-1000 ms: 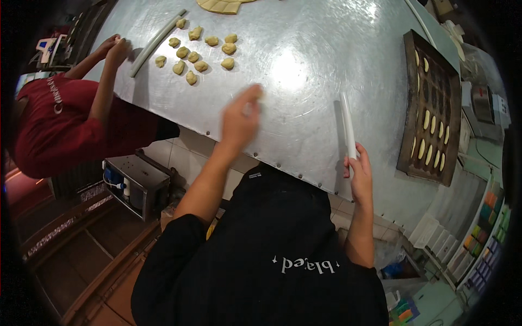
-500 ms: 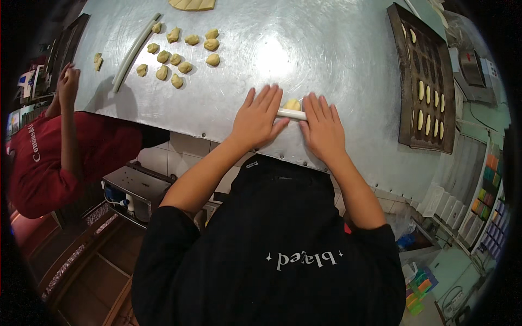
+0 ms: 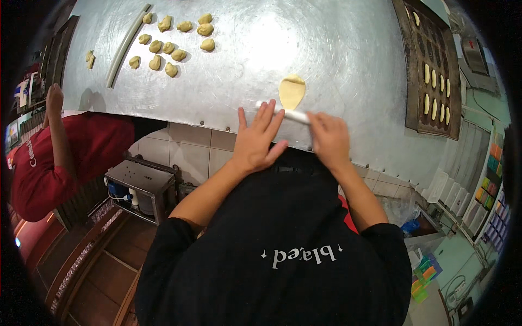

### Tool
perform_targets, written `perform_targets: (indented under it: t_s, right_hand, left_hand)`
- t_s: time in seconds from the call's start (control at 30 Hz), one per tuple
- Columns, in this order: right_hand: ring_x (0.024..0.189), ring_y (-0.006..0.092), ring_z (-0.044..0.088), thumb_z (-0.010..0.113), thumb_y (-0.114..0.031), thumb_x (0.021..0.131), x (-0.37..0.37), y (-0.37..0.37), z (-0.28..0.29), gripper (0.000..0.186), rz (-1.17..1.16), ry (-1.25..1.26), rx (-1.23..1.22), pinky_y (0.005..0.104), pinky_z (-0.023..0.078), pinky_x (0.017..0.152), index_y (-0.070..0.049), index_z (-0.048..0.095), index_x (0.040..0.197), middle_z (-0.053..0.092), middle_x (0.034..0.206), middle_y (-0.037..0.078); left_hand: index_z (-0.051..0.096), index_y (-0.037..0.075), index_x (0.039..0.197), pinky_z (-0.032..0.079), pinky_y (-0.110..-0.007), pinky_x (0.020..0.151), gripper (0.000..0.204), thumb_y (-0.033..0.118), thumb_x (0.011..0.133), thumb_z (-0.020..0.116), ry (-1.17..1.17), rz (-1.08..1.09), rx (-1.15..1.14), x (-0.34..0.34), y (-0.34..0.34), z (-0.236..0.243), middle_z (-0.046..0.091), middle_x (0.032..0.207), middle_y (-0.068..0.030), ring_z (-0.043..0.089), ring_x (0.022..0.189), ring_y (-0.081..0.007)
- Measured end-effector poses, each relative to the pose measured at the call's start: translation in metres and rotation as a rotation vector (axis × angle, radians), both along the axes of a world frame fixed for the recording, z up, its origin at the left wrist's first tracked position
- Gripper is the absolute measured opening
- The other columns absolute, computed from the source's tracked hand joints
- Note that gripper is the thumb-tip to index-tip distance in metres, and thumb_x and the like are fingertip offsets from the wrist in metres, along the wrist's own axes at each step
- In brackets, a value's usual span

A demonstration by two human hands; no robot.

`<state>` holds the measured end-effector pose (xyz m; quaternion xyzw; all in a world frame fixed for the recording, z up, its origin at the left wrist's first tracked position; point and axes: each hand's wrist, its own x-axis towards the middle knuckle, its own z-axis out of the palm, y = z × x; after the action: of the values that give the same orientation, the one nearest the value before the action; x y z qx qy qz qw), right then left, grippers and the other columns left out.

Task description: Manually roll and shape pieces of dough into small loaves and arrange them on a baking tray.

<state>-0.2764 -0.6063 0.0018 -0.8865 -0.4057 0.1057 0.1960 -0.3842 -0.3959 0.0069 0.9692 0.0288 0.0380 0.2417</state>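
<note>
A flattened, teardrop-shaped piece of pale yellow dough (image 3: 292, 93) lies on the metal table (image 3: 217, 92), just beyond a thin white rolling pin (image 3: 296, 116). My left hand (image 3: 256, 137) is spread, its fingertips resting over the pin's left part. At the pin's other end, my right hand (image 3: 329, 136) has its fingers closed round the tip, slightly blurred by motion. Several small dough lumps (image 3: 168, 48) sit farther off to the left, beside a long pale stick (image 3: 128, 46).
On the right stands a dark baking tray (image 3: 409, 70) with rows of shaped dough pieces. A person in a red shirt (image 3: 70, 157) is at the table's left side. Below the table edge is a metal appliance (image 3: 142, 182).
The dough has gone from a small lump half behind the pin to a flat, longer sheet. My right hand has changed from flat fingers to a grip on the pin's end.
</note>
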Motion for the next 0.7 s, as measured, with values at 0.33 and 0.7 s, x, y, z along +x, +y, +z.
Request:
perform_targets:
  t_s: [0.33, 0.7]
  right_hand:
    - [0.089, 0.0314, 0.06, 0.061, -0.013, 0.088, 0.052, 0.07, -0.002, 0.021, -0.275, -0.103, 0.347, 0.0395, 0.047, 0.078, -0.009, 0.068, 0.107, 0.065, 0.094, 0.011]
    - [0.125, 0.0315, 0.046, 0.061, -0.019, 0.087, 0.021, 0.065, 0.006, 0.05, -0.227, -0.058, 0.33, 0.0481, 0.032, 0.103, -0.005, 0.051, 0.134, 0.051, 0.132, 0.017]
  left_hand:
    - [0.072, 0.009, 0.098, 0.047, -0.038, 0.077, 0.019, 0.018, 0.081, 0.07, -0.334, 0.058, -0.188, 0.116, 0.025, -0.011, 0.069, 0.094, -0.0058, 0.063, 0.09, -0.0244]
    - [0.064, 0.008, 0.114, 0.04, -0.043, 0.098, 0.049, 0.018, 0.066, 0.069, -0.347, 0.025, -0.216, 0.064, 0.02, -0.003, 0.056, 0.126, -0.016, 0.053, 0.117, -0.03]
